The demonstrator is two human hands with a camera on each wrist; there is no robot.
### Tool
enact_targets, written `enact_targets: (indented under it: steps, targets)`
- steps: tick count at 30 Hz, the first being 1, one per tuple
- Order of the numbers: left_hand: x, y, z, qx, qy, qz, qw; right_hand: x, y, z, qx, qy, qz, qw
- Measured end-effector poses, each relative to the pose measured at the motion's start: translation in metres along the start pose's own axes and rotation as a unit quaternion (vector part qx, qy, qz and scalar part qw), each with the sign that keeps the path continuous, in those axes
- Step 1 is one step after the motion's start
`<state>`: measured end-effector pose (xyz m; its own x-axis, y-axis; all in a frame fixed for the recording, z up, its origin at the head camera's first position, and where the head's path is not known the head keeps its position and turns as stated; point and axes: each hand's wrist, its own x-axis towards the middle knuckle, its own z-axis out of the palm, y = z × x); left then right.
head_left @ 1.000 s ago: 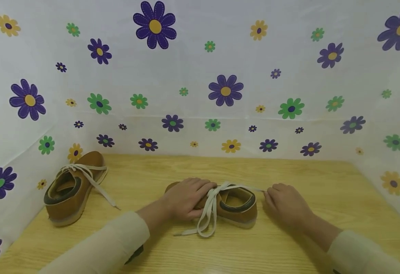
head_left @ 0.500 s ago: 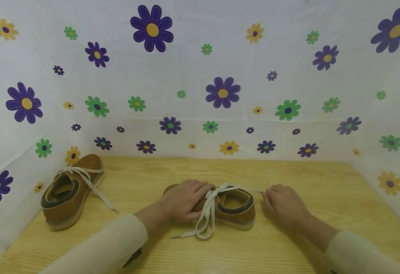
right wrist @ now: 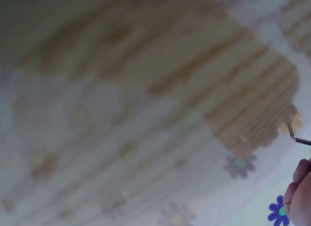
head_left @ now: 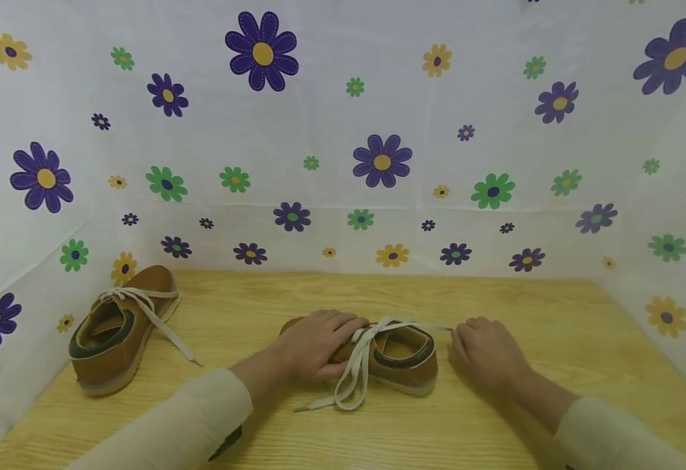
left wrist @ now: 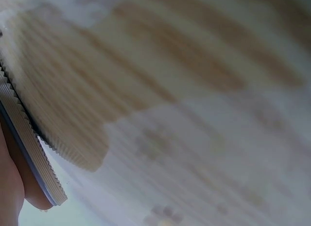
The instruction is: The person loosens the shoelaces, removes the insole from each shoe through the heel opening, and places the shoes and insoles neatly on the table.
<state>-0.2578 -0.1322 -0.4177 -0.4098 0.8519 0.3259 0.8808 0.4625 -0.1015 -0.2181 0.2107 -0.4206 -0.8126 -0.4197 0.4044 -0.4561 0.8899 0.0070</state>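
And there's the white cloth backdrop [head_left: 319, 117] with its purple, green and yellow flowers, sitting a touch lower in the head view than a second ago; everything drifts together, so I'd call that the camera tipping. Below it, the pale yellow wood-grain bench [head_left: 343, 437], and over on its left a brown leather-look shoe [head_left: 134, 341] with a dark green collar, not budging. Mid-bench, here's the one in play: a second matching brown shoe [head_left: 410, 374], toe to the left (the left wrist view catches little more than its ridged, pale sole edge [left wrist: 36, 153]). Now the hands! The left hand [head_left: 316, 343] grips the toe half, fingers across the top, thumb down the near side; the right hand [head_left: 489, 349], fingers curled, pinches the end of a flat off-white lace [head_left: 421, 324] just past the heel, and neither has shifted against the shoe. That strand runs straight over the opening, under light tension by my reading. Smaller still, the bow's near loop [head_left: 365, 375] drops down the side, as big as it was, so I judge nothing has slipped and the bow is whole. And last, the loose lace tip [head_left: 300, 409], lying out on the wood, unmoved
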Motion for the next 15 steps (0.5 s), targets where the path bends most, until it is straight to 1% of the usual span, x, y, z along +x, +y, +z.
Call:
enact_targets:
  steps: [3, 6, 11, 15]
  targets:
    - [-0.0001, -0.0006, 0.0014, -0.002, 0.004, 0.003, 1.0000, 0.0003, -0.0003, 0.0005, 0.003, -0.007, 0.008, 1.000]
    - [0.0001, -0.0009, 0.0021, 0.000, 0.004, 0.003, 1.0000, 0.0008, -0.0005, 0.0004, 0.005, -0.005, 0.011, 1.000]
    - [-0.0004, -0.0007, 0.0000, 0.001, 0.002, 0.001, 1.0000, 0.0022, -0.0011, 0.0016, 0.004, -0.005, 0.017, 1.000]
    - [-0.0006, -0.0007, -0.0013, 0.003, 0.009, 0.007, 0.9999, 0.0035, -0.0014, 0.0025, 0.000, -0.004, 0.026, 1.000]
